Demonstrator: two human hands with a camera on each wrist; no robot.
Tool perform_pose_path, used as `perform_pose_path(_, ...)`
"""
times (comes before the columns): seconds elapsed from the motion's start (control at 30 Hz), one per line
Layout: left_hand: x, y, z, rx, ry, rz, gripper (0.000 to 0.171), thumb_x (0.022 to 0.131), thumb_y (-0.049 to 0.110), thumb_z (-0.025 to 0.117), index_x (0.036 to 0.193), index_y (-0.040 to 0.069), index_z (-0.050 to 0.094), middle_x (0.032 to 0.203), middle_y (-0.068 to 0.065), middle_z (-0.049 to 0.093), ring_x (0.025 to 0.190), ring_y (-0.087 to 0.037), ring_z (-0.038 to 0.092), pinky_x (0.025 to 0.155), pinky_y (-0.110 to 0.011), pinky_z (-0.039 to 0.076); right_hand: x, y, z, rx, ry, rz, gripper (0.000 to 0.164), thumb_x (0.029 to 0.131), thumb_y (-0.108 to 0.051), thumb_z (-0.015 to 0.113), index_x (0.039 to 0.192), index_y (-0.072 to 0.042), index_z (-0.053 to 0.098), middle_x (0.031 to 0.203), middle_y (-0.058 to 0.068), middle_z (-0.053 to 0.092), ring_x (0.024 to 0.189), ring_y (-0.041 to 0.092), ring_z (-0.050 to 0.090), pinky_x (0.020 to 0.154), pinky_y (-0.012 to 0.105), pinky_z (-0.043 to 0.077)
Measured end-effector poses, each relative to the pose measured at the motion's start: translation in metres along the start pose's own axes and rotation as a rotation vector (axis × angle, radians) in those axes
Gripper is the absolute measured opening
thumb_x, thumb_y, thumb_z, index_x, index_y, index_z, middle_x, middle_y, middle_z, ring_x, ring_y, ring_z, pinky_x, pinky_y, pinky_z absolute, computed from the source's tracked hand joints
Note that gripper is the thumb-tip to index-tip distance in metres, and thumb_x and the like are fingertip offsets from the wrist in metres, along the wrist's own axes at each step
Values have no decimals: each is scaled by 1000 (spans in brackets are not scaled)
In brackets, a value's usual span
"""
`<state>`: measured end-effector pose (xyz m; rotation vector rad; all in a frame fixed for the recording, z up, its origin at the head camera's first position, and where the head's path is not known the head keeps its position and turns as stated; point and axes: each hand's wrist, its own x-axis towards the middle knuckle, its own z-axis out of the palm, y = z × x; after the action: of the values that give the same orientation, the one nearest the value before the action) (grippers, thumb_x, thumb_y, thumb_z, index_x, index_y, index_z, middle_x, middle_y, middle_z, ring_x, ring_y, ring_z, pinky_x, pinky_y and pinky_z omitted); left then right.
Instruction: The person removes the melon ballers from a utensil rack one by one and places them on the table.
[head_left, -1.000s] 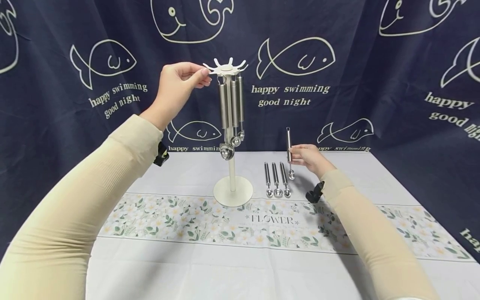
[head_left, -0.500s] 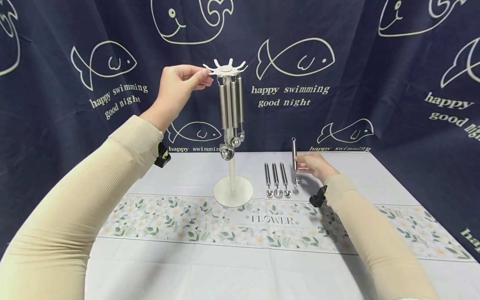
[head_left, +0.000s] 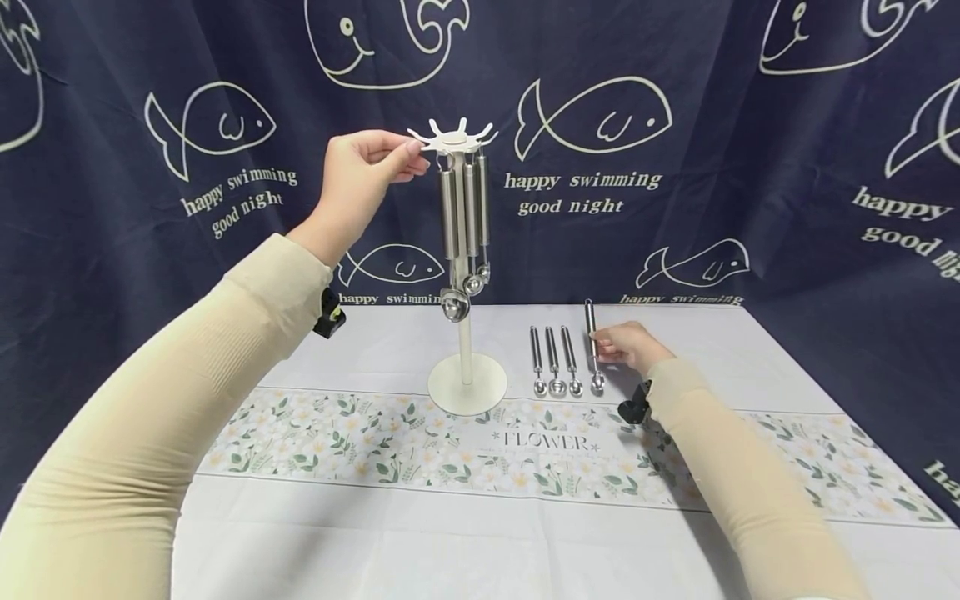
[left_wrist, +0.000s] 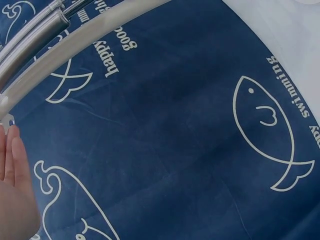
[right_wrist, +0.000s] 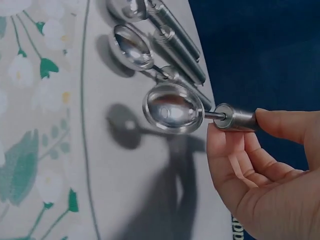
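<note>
A metal scoop [head_left: 591, 322] is in the right hand [head_left: 630, 343], its handle pinched between thumb and fingers. It points bowl toward the person, to the right of the lying row and roughly parallel with it. In the right wrist view its shadow falls on the white cloth apart from the bowl; whether any part of the scoop touches the cloth I cannot tell.

Just beside it, three more scoops lie side by side with small gaps between: the nearest scoop [head_left: 569, 350], the middle scoop [head_left: 552, 350] and the far-left scoop [head_left: 536, 350], all with bowls toward the person.

To the left of this row stands a cream rack [head_left: 465, 337], upright on a round base [head_left: 467, 400]. The left hand [head_left: 367, 173] pinches one of the prongs around its top [head_left: 454, 139] between thumb and fingers. Three scoops hang bowl-down from the rack: a front scoop [head_left: 448, 215] with a larger bowl, and two with smaller bowls behind it.

The desk [head_left: 360, 542] has a white cover with a floral band [head_left: 337, 442] printed "FLOWER"; the rack's base overlaps the band's far edge. Behind hangs a navy curtain [head_left: 480, 50] with fish outlines and lettering. The person wears beige sleeves [head_left: 255, 300].
</note>
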<state>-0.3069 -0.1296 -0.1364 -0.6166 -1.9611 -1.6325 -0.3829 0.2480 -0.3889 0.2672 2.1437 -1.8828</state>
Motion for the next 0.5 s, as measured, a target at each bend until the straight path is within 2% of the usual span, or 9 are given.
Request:
perform_pose_path(0.17, -1, 1, 1, 53, 36, 19, 17, 86, 12, 73, 95, -2, 73, 72, 8, 71, 75, -6, 70, 81, -21, 56, 4, 8, 2, -19, -1, 7, 8, 92, -2, 58, 96, 0, 51, 65, -3, 59, 58, 5, 61, 69, 24, 59)
perform_pose_path(0.33, -2, 0, 0, 32, 48, 23, 15, 86, 11, 73, 93, -2, 73, 72, 8, 71, 74, -7, 70, 80, -21, 56, 8, 14, 7, -43, 29, 29, 11, 91, -2, 60, 98, 0, 51, 65, -3, 59, 57, 6, 61, 69, 24, 59)
perform_pose_path(0.5, -2, -1, 2, 24, 52, 37, 14, 87, 10, 73, 93, -3, 72, 72, 8, 71, 73, -6, 70, 79, -21, 56, 11, 19, 11, -86, 86, 62, 25, 91, -4, 62, 112, 6, 52, 64, -3, 59, 56, 5, 61, 68, 24, 59)
